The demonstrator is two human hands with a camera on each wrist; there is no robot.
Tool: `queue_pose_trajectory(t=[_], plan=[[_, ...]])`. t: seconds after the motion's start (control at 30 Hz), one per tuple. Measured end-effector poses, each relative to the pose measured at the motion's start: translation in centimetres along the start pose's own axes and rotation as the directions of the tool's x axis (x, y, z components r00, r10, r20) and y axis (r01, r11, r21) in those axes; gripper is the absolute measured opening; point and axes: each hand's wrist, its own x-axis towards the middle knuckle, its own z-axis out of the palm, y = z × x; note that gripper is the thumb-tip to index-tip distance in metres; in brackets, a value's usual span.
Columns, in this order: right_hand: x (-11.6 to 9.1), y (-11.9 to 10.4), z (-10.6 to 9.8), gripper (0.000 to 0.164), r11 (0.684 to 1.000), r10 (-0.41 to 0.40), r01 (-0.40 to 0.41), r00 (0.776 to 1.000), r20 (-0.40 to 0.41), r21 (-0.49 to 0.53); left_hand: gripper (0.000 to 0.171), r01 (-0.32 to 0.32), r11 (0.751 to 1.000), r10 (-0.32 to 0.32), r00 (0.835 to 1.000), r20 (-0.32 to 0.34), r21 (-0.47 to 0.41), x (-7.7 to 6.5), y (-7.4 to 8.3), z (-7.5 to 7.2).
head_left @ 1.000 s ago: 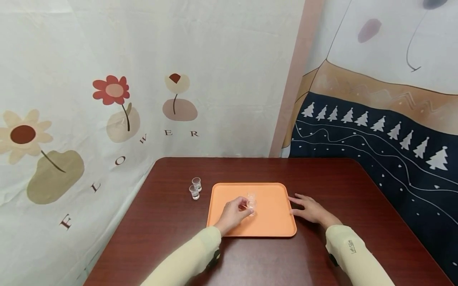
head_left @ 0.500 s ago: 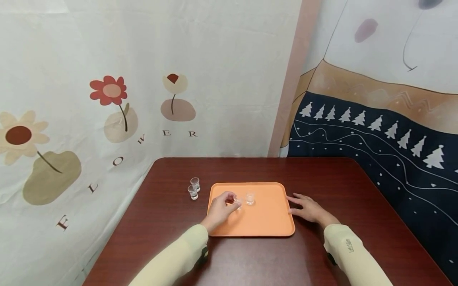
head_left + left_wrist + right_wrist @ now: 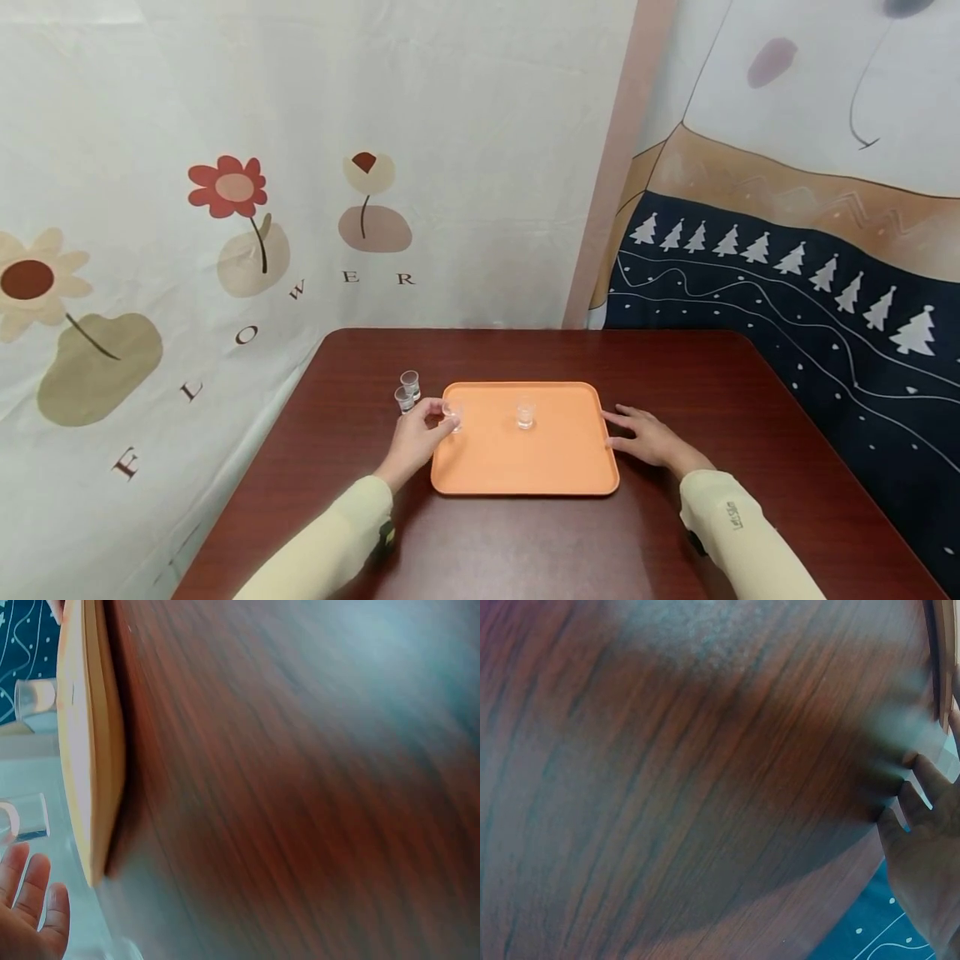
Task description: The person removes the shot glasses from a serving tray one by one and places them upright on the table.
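Observation:
My left hand (image 3: 412, 437) pinches a small clear shot glass (image 3: 455, 417) between thumb and fingertips, over the left edge of an orange tray (image 3: 525, 468). That glass (image 3: 31, 816) looks lifted in the left wrist view, above the tray's rim. A second shot glass (image 3: 526, 417) stands upright on the tray, right of its upper middle. My right hand (image 3: 647, 438) has its fingers spread, with fingertips at the tray's right rim and the others on the table. The right wrist view shows only part of that hand (image 3: 930, 847) beside the rim.
Two more shot glasses, a rear one (image 3: 410, 383) and a front one (image 3: 404, 398), stand close together on the dark red-brown table (image 3: 525, 550), just beyond my left hand. Printed cloths (image 3: 487, 167) hang behind the table and along its sides.
My left hand has carried the shot glass leftwards, away from the one on the tray to the tray's left edge. My right hand stays at the right rim.

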Motion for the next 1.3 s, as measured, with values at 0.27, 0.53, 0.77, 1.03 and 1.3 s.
queue_pose_trajectory(t=[0.27,0.53,0.77,1.03,1.3], plan=[[0.0,0.1,0.0,0.065,1.000,-0.022,0.022,1.000,-0.005,-0.004,0.026,0.070,0.995,-0.064,0.995,-0.081,0.069,-0.2,-1.8,-3.1],[0.0,0.1,0.1,0.065,0.999,-0.033,0.033,0.999,-0.006,-0.001,0.031,0.097,0.989,-0.079,0.985,-0.151,0.115,-0.5,-3.7,-5.0],[-0.1,0.2,0.1,0.065,0.999,-0.035,0.035,0.999,-0.011,0.000,0.032,0.130,0.983,-0.108,0.981,-0.163,0.131,-0.6,-4.3,-5.6],[-0.2,0.1,0.1,0.066,1.000,-0.012,0.012,1.000,-0.002,-0.008,0.031,0.163,0.974,-0.139,0.979,-0.151,0.155,-0.4,-5.0,-5.9],[-0.2,-0.1,0.0,0.067,1.000,-0.005,0.005,1.000,-0.005,-0.008,0.039,0.179,0.966,-0.158,0.980,-0.120,0.188,-0.1,-5.4,-6.1]])
